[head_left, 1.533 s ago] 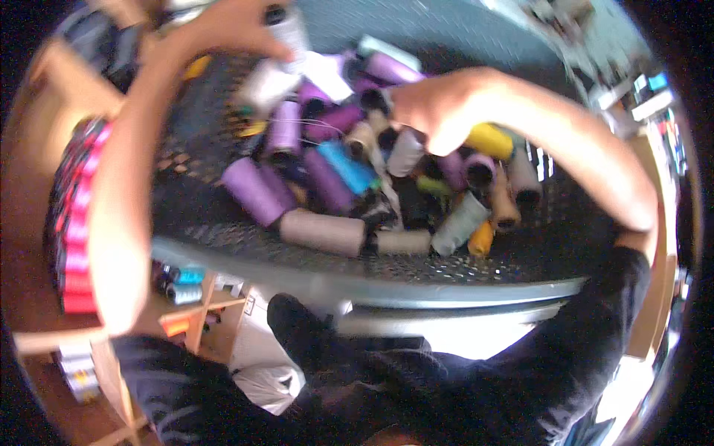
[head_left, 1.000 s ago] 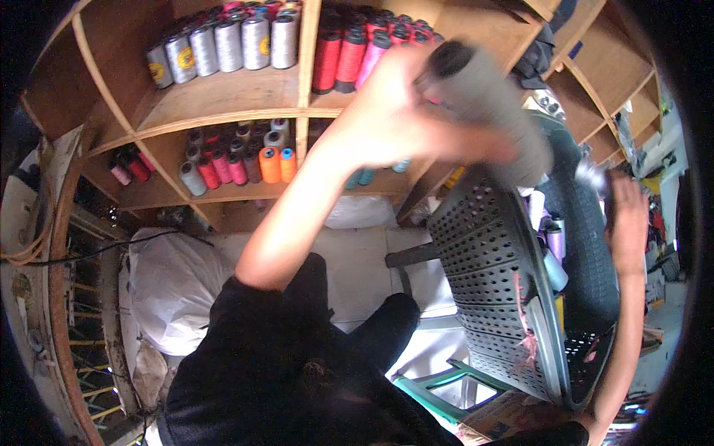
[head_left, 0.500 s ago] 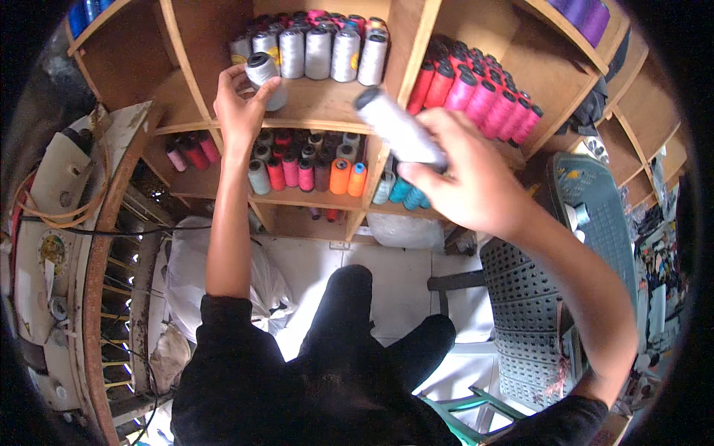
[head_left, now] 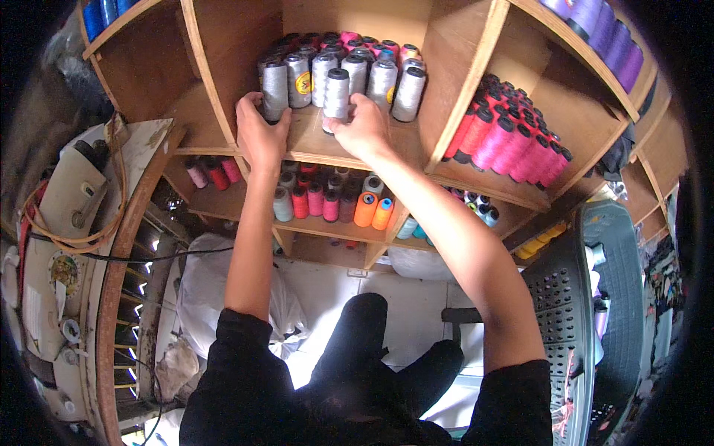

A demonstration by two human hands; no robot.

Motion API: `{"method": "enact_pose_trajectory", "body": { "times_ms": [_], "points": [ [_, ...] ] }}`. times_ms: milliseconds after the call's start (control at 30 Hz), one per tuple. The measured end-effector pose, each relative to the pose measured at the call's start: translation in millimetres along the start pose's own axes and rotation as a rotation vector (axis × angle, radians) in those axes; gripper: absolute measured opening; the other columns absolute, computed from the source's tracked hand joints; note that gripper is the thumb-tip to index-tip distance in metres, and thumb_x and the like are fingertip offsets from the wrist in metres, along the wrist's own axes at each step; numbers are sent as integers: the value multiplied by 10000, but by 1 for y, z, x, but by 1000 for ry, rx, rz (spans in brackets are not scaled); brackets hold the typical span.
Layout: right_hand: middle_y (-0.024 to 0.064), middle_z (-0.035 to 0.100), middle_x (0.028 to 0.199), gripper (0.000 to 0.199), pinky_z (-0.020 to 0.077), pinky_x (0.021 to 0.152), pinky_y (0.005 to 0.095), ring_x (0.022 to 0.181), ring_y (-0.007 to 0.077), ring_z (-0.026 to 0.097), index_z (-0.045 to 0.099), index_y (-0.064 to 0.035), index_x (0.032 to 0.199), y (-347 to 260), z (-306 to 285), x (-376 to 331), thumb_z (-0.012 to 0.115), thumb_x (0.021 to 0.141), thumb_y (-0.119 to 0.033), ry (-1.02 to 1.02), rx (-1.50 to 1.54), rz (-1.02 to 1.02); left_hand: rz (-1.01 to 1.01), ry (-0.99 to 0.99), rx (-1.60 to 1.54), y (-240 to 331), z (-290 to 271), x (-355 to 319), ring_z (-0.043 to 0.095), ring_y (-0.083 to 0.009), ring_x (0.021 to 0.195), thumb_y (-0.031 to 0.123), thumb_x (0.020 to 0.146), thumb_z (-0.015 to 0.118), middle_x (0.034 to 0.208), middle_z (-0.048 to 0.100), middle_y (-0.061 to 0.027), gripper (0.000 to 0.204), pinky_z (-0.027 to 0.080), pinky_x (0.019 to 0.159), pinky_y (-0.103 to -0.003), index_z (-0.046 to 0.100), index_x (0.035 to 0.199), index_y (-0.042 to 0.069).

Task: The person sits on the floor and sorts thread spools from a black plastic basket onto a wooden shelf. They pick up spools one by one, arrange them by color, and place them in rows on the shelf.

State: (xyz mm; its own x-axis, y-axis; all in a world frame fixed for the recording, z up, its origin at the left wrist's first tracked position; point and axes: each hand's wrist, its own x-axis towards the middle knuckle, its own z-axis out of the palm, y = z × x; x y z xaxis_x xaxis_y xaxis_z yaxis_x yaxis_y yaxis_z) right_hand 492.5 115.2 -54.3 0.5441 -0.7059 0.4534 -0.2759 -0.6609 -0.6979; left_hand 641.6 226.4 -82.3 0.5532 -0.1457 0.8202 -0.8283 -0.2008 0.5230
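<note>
A wooden shelf unit [head_left: 461,82] fills the upper view. In its middle compartment stand several grey thread spools [head_left: 375,74]. My left hand [head_left: 260,134] is closed around one grey spool [head_left: 274,89] at the left of that group, standing on the shelf board. My right hand [head_left: 362,128] grips another grey spool [head_left: 336,95] at the front of the group, its base at the board's front edge. Both forearms reach up from the lower edge of the view.
Pink and red spools [head_left: 513,134] fill the compartment to the right, purple ones [head_left: 595,30] above it. A lower shelf holds small mixed-colour spools [head_left: 335,201]. A grey perforated plastic basket [head_left: 587,312] stands at the right. A sewing machine [head_left: 59,223] sits at the left.
The view swung from the basket of spools up to the shelf. Both hands carried grey spools there and now set them among the grey ones in the middle compartment.
</note>
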Motion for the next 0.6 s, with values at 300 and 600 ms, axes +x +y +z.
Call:
{"method": "enact_pose_trajectory", "body": {
  "times_ms": [300, 600],
  "points": [
    [180, 761, 910, 402, 572, 773, 422, 862, 308, 752, 671, -23, 981, -24, 67, 24, 900, 740, -248, 32, 15, -62, -20, -45, -27, -10, -2, -2, 622, -397, 918, 19, 757, 702, 960, 618, -164, 209, 503, 811, -477, 616, 947, 23],
    [191, 753, 918, 413, 589, 783, 421, 868, 331, 747, 625, 14, 1052, -14, 89, 26, 876, 751, -119, 116, 107, -118, 51, 115, -62, -11, 5, -4, 608, -399, 966, 60, 794, 731, 1020, 602, -198, 324, 491, 846, -477, 572, 1070, 0]
  ]
}}
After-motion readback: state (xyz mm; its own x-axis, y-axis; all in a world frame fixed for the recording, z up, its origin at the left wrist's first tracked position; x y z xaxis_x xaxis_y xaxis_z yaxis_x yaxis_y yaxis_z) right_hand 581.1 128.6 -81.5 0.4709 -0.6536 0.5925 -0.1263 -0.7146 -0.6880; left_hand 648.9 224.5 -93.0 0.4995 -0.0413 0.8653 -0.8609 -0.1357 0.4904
